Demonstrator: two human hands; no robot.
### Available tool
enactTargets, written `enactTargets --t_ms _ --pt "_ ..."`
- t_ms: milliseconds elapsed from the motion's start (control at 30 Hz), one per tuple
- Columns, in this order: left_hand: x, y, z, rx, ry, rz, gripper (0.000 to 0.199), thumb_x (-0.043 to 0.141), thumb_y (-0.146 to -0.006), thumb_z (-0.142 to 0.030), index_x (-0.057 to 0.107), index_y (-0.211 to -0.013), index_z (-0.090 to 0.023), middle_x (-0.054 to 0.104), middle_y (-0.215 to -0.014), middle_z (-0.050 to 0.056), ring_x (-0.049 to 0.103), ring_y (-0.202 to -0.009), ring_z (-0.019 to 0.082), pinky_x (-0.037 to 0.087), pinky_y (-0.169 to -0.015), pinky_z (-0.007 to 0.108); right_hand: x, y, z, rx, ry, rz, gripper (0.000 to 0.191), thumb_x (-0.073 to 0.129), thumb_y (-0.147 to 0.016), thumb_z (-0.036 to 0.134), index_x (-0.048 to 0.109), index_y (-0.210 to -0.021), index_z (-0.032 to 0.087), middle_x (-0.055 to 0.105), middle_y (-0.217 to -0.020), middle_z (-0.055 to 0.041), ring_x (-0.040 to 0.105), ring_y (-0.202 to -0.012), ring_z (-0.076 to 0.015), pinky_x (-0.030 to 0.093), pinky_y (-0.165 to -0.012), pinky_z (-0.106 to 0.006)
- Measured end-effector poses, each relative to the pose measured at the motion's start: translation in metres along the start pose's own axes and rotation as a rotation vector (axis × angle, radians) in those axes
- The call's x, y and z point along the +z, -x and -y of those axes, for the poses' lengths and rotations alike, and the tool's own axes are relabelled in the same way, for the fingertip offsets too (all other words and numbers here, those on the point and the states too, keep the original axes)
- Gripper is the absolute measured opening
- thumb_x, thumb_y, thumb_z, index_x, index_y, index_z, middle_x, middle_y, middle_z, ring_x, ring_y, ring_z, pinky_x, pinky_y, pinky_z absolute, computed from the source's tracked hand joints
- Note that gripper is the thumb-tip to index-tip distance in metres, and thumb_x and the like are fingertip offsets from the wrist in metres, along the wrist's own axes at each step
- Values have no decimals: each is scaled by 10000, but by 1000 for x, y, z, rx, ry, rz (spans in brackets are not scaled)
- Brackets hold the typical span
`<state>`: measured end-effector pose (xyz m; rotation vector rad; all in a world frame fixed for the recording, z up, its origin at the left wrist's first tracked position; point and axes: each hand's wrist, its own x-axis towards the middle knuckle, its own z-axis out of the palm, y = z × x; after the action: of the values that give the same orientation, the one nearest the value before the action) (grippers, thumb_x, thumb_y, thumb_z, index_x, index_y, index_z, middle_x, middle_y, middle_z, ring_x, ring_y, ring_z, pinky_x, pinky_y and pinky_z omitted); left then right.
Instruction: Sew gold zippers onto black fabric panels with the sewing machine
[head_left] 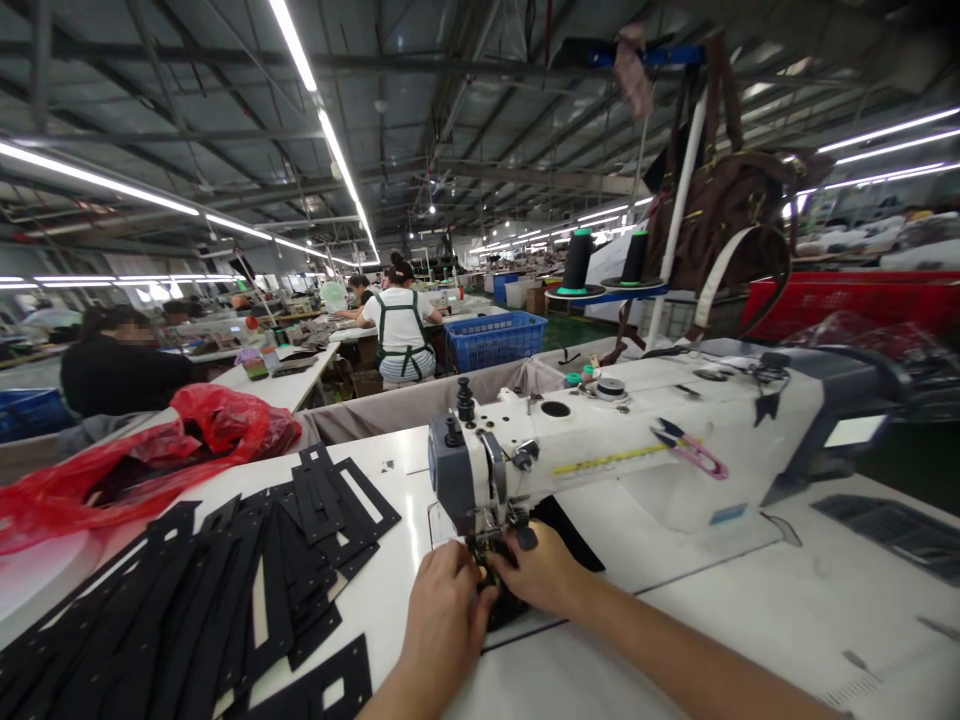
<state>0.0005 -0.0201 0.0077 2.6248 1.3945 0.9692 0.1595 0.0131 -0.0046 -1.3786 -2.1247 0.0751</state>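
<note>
A black fabric piece (571, 535) lies under the needle area of a white sewing machine (600, 440), partly covered by my hands. My left hand (448, 608) is closed at the left of the presser foot, its fingers bent on the near edge of the piece. From the right, my right hand (549, 568) reaches in beside the foot, thumb and fingers pinched on the same piece. The fingertips and the stitching spot are largely hidden. Left of the machine, a spread pile of black cut pieces with slots (225, 570) covers the table.
A red plastic bag (232, 425) lies behind the pile. Pink-handled thread snips (694, 450) rest against the machine arm. Black thread cones (577, 262) stand on a rack with brown bags (739, 220) hanging beside it. A blue crate (495, 340) and seated people are farther back.
</note>
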Motion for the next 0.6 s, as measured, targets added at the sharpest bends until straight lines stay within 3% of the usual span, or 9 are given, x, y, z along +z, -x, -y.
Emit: enactTargets --t_ms 100,200,400,600 --pt "2 1 2 10 -10 8 105 591 -712 -89 580 -781 -167 548 -852 67 551 -795 233 495 -688 387 -1 -2 0 6 -21 20 87 575 -733 193 636 -672 180 667 -675 -26 618 -634 -177 442 -598 -247" --pt "3 1 3 20 -14 19 82 579 -729 -105 568 -777 -170 547 -856 66 554 -788 227 497 -678 374 1 2 0 28 -36 8 76 565 -737 187 640 -739 172 673 -760 -44 622 -729 -199 443 -670 -273" --pt "5 2 2 11 -24 45 78 581 -739 -96 553 -771 -161 547 -844 62 550 -788 228 499 -688 379 10 8 1 178 -70 -38 112 545 -748 205 617 -786 128 643 -770 -102 598 -759 -239 443 -680 -321" --pt "5 1 2 -5 -20 68 67 588 -761 -106 545 -757 -157 544 -841 64 545 -793 236 490 -697 393 3 0 -2 182 -202 28 69 583 -722 217 610 -674 175 637 -671 -19 596 -646 -172 436 -622 -253"
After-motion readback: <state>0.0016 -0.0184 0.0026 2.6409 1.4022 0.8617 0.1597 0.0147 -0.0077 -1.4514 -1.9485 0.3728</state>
